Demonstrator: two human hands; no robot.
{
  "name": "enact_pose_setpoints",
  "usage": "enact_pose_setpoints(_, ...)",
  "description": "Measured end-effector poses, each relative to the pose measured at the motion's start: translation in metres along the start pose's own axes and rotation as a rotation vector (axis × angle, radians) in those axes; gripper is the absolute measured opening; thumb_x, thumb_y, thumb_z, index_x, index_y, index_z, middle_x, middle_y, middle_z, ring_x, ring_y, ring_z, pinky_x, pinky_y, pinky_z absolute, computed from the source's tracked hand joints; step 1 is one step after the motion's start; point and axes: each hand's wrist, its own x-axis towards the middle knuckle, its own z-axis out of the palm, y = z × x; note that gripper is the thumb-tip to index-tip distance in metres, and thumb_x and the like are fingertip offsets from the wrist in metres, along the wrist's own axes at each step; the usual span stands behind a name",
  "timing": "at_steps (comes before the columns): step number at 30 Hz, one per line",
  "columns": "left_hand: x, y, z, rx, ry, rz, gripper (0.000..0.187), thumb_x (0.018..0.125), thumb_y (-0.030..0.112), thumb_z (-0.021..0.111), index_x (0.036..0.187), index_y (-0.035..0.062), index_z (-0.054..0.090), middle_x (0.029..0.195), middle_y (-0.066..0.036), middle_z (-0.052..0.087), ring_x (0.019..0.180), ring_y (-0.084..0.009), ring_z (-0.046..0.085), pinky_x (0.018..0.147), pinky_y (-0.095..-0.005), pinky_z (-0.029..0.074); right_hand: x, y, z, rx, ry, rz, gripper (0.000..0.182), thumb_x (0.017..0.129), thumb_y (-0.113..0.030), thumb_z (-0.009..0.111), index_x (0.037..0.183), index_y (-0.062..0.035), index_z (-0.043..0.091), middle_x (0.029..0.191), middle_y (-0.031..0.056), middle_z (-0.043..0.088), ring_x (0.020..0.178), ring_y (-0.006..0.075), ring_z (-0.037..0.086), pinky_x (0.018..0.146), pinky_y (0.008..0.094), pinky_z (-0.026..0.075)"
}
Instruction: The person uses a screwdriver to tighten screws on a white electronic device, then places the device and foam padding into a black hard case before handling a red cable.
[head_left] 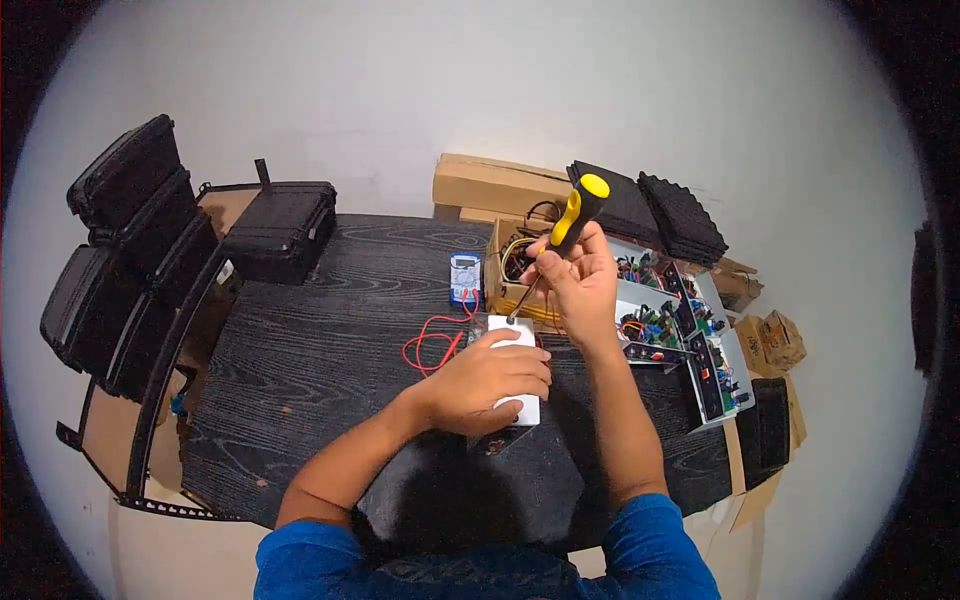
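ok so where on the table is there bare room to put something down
Widest bare patch: the table between the black case and the multimeter, running down to the left forearm. Crowded around the right hand: the cable box and open white housings.

Evenly lit wall, soft shadow below, black fisheye vignette around.

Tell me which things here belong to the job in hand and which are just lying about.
Seemingly in the job:
Screwdriver with yellow-and-black handle, in the right hand
White rectangular casing, under the left hand

Seemingly just lying about:
Blue-and-white multimeter
Open white trays of circuit boards
Black plastic hard cases
Long brown cardboard box
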Motion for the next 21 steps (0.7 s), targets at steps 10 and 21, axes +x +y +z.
enact_pose_setpoints(10, 0.0, 0.001, -0.002, 0.005, -0.006, 0.0, 0.05, 0.107, 0.048, 0.039, 0.121, 0.0099, 0.068, 0.132, -0.009, 0.067, 0.143, -0.0329, 0.052, 0.12, -0.06, 0.028, 0.0, 0.003, -0.001, 0.005, -0.045, -0.033, 0.037, 0.1, 0.001, 0.07, 0.132, 0.0011, 0.052, 0.116, 0.0123, 0.072, 0.086, 0.0138, 0.073, 0.071, 0.0253, 0.06)
enact_pose_setpoints(21, 0.0, 0.0, -0.001, 0.0, -0.008, -0.003, 0.047, 0.107, 0.046, 0.042, 0.121, 0.01, 0.068, 0.133, -0.009, 0.067, 0.143, -0.0322, 0.052, 0.121, -0.0595, 0.028, 0.005, 0.002, 0.008, -0.046, -0.025, 0.015, 0.032, 0.101, -0.007, 0.072, 0.126, -0.0018, 0.053, 0.117, 0.0116, 0.072, 0.081, 0.0106, 0.071, 0.064, 0.0228, 0.057)
